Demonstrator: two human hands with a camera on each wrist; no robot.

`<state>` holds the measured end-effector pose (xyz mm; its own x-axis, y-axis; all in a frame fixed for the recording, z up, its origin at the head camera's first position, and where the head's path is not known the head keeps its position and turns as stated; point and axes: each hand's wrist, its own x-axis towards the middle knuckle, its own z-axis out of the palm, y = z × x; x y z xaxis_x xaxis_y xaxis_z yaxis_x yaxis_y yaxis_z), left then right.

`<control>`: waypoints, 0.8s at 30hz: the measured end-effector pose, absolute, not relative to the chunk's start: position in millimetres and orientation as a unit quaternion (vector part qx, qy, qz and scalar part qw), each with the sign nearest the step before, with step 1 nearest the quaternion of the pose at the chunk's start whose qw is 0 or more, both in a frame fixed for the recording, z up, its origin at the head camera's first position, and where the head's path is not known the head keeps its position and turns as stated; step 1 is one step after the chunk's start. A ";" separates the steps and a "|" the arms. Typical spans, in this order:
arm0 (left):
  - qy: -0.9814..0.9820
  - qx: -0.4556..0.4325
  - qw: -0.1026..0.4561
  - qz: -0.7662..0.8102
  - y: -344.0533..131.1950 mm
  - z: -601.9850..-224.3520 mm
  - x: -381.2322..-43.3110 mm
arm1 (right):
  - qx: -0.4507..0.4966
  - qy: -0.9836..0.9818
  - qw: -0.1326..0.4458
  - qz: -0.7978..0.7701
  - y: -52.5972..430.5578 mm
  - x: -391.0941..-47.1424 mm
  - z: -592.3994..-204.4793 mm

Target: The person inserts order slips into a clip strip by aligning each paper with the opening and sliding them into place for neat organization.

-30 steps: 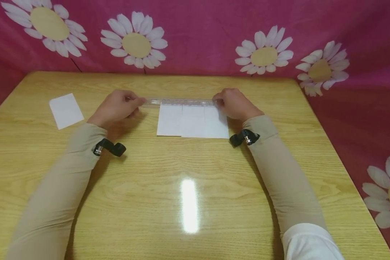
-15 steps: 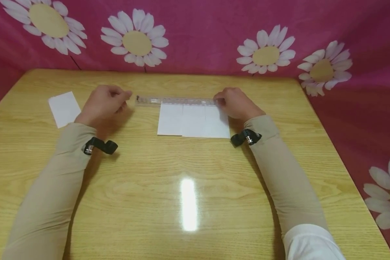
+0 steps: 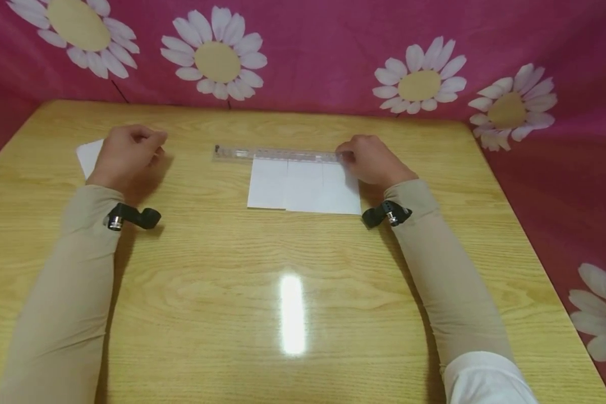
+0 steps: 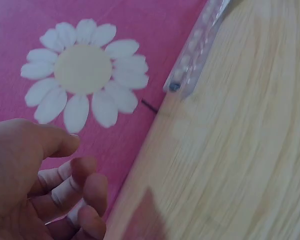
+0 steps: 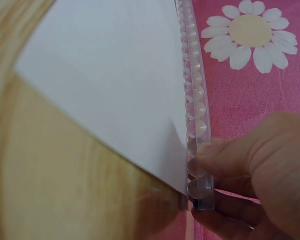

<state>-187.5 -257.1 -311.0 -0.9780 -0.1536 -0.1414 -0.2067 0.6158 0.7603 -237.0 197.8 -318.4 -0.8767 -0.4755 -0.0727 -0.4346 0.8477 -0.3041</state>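
A clear plastic strip point(image 3: 283, 155) with a row of round bumps lies along the far edge of several white paper pieces point(image 3: 305, 188), which sit side by side. My right hand point(image 3: 372, 160) pinches the strip's right end between thumb and fingers; in the right wrist view the thumb presses on its face. The strip's left end, with a small dark spot, is free. Well to the left, my left hand point(image 3: 127, 156) is loosely curled with nothing in it. It hovers in front of a single white paper piece point(image 3: 87, 154) and hides most of it.
The wooden table point(image 3: 207, 280) reaches back to a pink cloth point(image 3: 313, 56) printed with white daisies, which also hangs along the right side. Each wrist carries a small black camera mount point(image 3: 136, 216). A bright light reflection point(image 3: 293, 314) shows on the near tabletop.
My left hand has let go of the strip's left end and moved left, over to the single paper piece. My right hand keeps its hold on the other end.
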 end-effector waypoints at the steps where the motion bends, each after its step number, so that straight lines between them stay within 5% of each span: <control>1: 0.901 -0.103 0.033 0.421 -260.5 -310.4 -187.4 | -0.238 0.958 0.072 -0.140 197.6 -236.8 -318.3; 24: 0.918 -0.178 -0.054 0.351 -308.7 -316.3 -183.1 | -0.244 0.958 0.065 -0.138 197.4 -236.4 -318.4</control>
<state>-183.1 -308.7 -316.3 -0.9312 -0.3635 -0.0263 -0.2882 0.6904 0.6636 -236.4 197.4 -318.4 -0.8723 -0.4856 -0.0581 -0.4496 0.8430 -0.2954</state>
